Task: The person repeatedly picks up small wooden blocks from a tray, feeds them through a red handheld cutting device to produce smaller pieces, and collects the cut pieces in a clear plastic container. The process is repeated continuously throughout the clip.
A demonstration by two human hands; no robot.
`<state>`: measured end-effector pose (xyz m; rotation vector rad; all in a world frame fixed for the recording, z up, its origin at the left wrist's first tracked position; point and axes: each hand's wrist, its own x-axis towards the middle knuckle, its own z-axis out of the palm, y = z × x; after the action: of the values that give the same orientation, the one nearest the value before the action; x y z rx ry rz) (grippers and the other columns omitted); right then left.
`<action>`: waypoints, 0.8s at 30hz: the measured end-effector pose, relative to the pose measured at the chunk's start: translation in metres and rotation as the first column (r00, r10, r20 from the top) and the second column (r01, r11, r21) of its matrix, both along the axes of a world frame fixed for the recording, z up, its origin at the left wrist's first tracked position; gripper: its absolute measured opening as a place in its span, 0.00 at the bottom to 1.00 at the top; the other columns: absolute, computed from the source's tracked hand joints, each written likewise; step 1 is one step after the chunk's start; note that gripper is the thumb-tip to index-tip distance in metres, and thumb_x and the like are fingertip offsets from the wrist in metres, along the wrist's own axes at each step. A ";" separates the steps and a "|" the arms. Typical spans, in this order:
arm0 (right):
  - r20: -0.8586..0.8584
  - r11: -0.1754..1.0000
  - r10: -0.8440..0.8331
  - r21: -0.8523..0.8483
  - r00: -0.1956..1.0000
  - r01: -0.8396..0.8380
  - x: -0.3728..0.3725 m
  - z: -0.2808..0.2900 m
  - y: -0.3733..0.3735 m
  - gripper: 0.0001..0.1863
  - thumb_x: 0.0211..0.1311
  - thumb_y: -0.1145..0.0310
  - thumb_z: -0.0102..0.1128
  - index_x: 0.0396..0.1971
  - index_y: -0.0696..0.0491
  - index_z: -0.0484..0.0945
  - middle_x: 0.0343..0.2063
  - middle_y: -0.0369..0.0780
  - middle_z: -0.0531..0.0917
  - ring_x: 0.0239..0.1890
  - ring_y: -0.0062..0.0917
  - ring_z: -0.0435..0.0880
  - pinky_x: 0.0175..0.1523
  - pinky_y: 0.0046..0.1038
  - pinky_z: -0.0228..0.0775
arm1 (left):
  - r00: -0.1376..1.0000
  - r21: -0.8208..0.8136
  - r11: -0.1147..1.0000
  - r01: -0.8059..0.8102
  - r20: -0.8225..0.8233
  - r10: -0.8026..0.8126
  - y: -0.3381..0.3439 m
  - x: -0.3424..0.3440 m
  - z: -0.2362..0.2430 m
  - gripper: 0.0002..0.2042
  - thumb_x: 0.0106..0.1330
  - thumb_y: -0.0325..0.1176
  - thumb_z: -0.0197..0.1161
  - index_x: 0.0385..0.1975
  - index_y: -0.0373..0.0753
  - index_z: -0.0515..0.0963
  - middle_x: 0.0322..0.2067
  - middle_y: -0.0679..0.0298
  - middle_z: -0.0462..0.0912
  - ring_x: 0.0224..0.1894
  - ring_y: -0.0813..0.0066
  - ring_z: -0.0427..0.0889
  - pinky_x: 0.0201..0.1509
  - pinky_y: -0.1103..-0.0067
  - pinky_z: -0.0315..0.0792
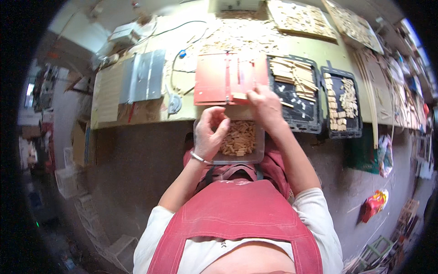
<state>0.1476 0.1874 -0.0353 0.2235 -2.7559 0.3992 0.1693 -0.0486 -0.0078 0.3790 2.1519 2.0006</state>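
Note:
A red metal plate (210,80) with slots and a center rail sits at the bench's front edge. My right hand (267,102) is on its right side, fingers closed on a small pale wood strip (238,96). My left hand (212,132) is curled just below the plate, over a clear plastic bin (242,160) of small wood blocks (237,137); what its fingers hold, if anything, is hidden.
Black trays (311,125) (357,132) of wood pieces are to the right. A grey metal plate (141,77), cables and a protractor-like tool (174,104) are left. Piled chips (237,32) and loaded boards (301,18) are at the back; long strips (369,91) extend over the right edge.

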 end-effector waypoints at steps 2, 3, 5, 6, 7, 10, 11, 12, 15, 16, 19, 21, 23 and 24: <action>0.009 1.000 0.016 0.011 1.000 -0.016 -0.011 0.001 -0.014 0.08 0.63 0.71 0.66 0.41 0.52 0.85 0.38 0.42 0.83 0.43 0.39 0.86 0.45 0.40 0.82 | 0.999 0.016 1.000 -0.015 0.037 0.015 -0.007 0.002 -0.007 0.15 0.77 0.24 0.66 0.60 0.36 0.76 0.43 0.71 0.80 0.43 0.85 0.79 0.50 0.84 0.76; 0.021 0.998 0.007 -0.064 1.000 -0.005 -0.008 0.007 -0.017 0.12 0.64 0.71 0.69 0.47 0.51 0.87 0.41 0.43 0.83 0.46 0.39 0.87 0.48 0.39 0.83 | 1.000 0.036 0.999 -0.012 0.012 0.012 -0.007 0.004 -0.008 0.15 0.77 0.24 0.66 0.60 0.36 0.76 0.43 0.71 0.80 0.42 0.86 0.79 0.48 0.85 0.75; -0.099 0.978 -0.023 -0.210 0.995 0.001 0.003 0.020 -0.009 0.12 0.62 0.73 0.70 0.45 0.53 0.87 0.41 0.45 0.84 0.44 0.37 0.88 0.46 0.37 0.85 | 0.999 0.022 1.000 -0.007 0.033 0.006 -0.009 0.006 -0.007 0.15 0.78 0.24 0.65 0.61 0.37 0.75 0.43 0.70 0.81 0.43 0.86 0.79 0.46 0.86 0.75; -0.158 0.960 -0.042 -0.281 0.986 -0.004 0.007 0.022 -0.003 0.12 0.61 0.74 0.71 0.44 0.54 0.87 0.41 0.45 0.85 0.43 0.37 0.89 0.44 0.36 0.86 | 1.000 0.008 1.000 -0.013 0.024 0.013 -0.010 0.006 -0.008 0.15 0.78 0.24 0.65 0.61 0.37 0.75 0.44 0.70 0.81 0.42 0.86 0.79 0.46 0.86 0.76; -0.137 0.950 -0.073 -0.311 0.988 0.027 0.012 0.019 0.011 0.12 0.62 0.75 0.71 0.46 0.54 0.88 0.43 0.46 0.86 0.45 0.36 0.89 0.47 0.35 0.85 | 0.998 0.030 1.000 -0.005 0.057 0.003 -0.015 0.008 -0.007 0.15 0.78 0.24 0.66 0.61 0.36 0.75 0.44 0.69 0.81 0.43 0.84 0.80 0.48 0.84 0.77; -0.044 0.926 -0.248 -0.304 0.968 0.223 0.035 -0.014 0.089 0.06 0.66 0.72 0.69 0.41 0.52 0.88 0.42 0.43 0.87 0.43 0.34 0.88 0.49 0.35 0.85 | 1.000 -0.028 0.999 -0.024 0.007 0.024 -0.021 0.007 -0.004 0.16 0.77 0.24 0.66 0.61 0.35 0.75 0.44 0.68 0.81 0.45 0.82 0.80 0.54 0.82 0.77; 0.070 0.870 -0.365 -0.330 0.928 0.367 0.043 -0.027 0.117 0.04 0.68 0.70 0.67 0.40 0.51 0.87 0.42 0.42 0.87 0.42 0.35 0.88 0.48 0.36 0.83 | 0.999 -0.017 0.999 -0.030 0.017 0.030 -0.024 0.007 -0.005 0.16 0.77 0.24 0.66 0.61 0.34 0.75 0.45 0.67 0.80 0.47 0.82 0.80 0.55 0.81 0.77; -0.009 0.857 -0.418 -0.336 0.908 0.391 0.048 -0.045 0.146 0.05 0.69 0.70 0.66 0.40 0.52 0.87 0.41 0.42 0.87 0.42 0.36 0.88 0.47 0.38 0.82 | 0.999 -0.003 1.000 -0.029 0.038 0.029 -0.027 0.007 -0.005 0.16 0.77 0.23 0.66 0.61 0.34 0.75 0.46 0.67 0.80 0.48 0.81 0.80 0.57 0.81 0.76; 0.114 0.755 -0.565 -0.330 0.817 0.567 0.049 -0.066 0.195 0.07 0.70 0.69 0.64 0.41 0.53 0.88 0.42 0.44 0.87 0.45 0.42 0.88 0.49 0.40 0.80 | 0.996 -0.035 0.998 -0.052 0.070 0.055 -0.032 0.009 -0.007 0.15 0.77 0.23 0.65 0.61 0.34 0.75 0.46 0.66 0.80 0.47 0.81 0.80 0.56 0.80 0.76; 0.113 0.765 -0.581 -0.264 0.806 0.588 0.045 -0.070 0.205 0.07 0.70 0.69 0.63 0.41 0.53 0.88 0.42 0.44 0.87 0.45 0.43 0.88 0.50 0.40 0.80 | 0.996 -0.045 0.997 -0.055 0.072 0.058 -0.032 0.010 -0.007 0.15 0.77 0.23 0.65 0.61 0.34 0.75 0.46 0.66 0.80 0.47 0.81 0.80 0.56 0.80 0.76; 0.143 0.784 -0.584 -0.158 0.799 0.601 0.027 -0.084 0.226 0.12 0.66 0.71 0.63 0.47 0.51 0.86 0.50 0.43 0.83 0.54 0.42 0.84 0.57 0.43 0.79 | 0.995 -0.088 0.994 -0.057 0.072 0.064 -0.032 0.015 -0.005 0.15 0.78 0.24 0.65 0.61 0.35 0.75 0.45 0.67 0.80 0.46 0.81 0.80 0.54 0.81 0.76; 0.128 0.814 -0.569 -0.058 0.813 0.578 0.015 -0.090 0.237 0.15 0.63 0.72 0.64 0.50 0.51 0.85 0.52 0.43 0.81 0.58 0.41 0.82 0.61 0.42 0.78 | 0.997 -0.119 0.991 -0.054 0.053 0.061 -0.031 0.016 -0.004 0.15 0.78 0.24 0.65 0.61 0.35 0.75 0.45 0.67 0.80 0.46 0.82 0.80 0.54 0.81 0.76; 0.134 0.840 -0.542 0.046 0.830 0.541 0.003 -0.092 0.244 0.18 0.61 0.72 0.65 0.51 0.50 0.84 0.53 0.43 0.81 0.59 0.42 0.80 0.64 0.42 0.77 | 0.998 -0.147 0.988 -0.052 0.036 0.058 -0.031 0.016 -0.003 0.15 0.78 0.24 0.64 0.61 0.35 0.75 0.44 0.68 0.80 0.46 0.82 0.80 0.53 0.82 0.76; 0.143 0.855 -0.517 0.048 0.844 0.516 -0.001 -0.092 0.248 0.19 0.60 0.72 0.65 0.52 0.50 0.84 0.53 0.43 0.80 0.60 0.42 0.79 0.64 0.42 0.77 | 0.998 -0.150 0.987 -0.049 0.040 0.055 -0.031 0.016 -0.005 0.15 0.78 0.24 0.64 0.61 0.35 0.75 0.44 0.68 0.80 0.45 0.82 0.79 0.53 0.82 0.76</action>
<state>0.1471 0.4357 -0.1277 -0.5683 -2.8106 0.2639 0.1851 -0.0796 -0.0127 0.2565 2.2886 1.8398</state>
